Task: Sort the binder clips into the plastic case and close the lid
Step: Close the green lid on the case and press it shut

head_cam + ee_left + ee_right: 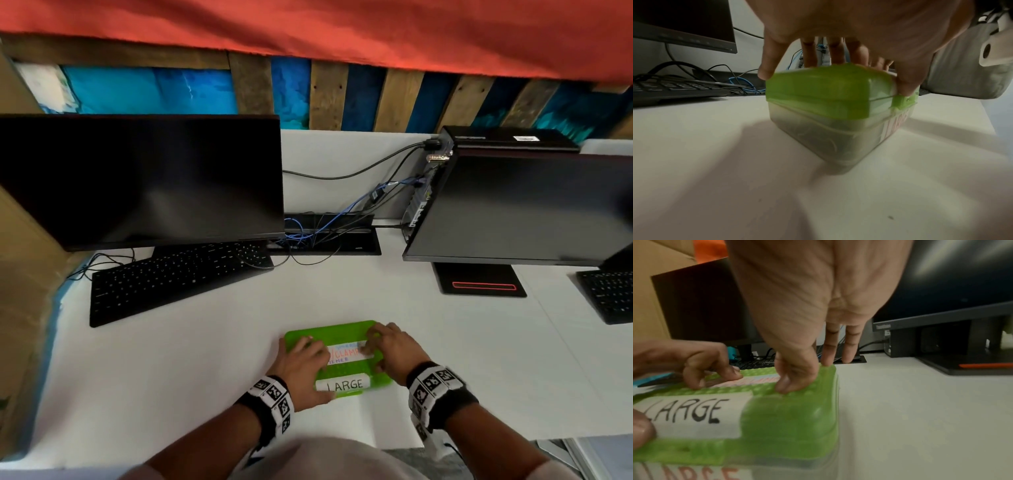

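head view puts the plastic case (337, 356) closest to the person, on the white worktop (205, 359), with its green lid (818, 91) down over the clear base. no loose binder clips lie on the worktop, so the sorting looks done; what seems left is pressing the lid fully home. left hand (301, 368) clasps the lid's left end, thumb at the near edge beside the "large" label (343, 384). right hand (388, 349) lies spread on the right end, fingers fairly straight and pressing. dark shapes show dimly through the base. farther back stand a keyboard (178, 277) and two monitors (140, 181).
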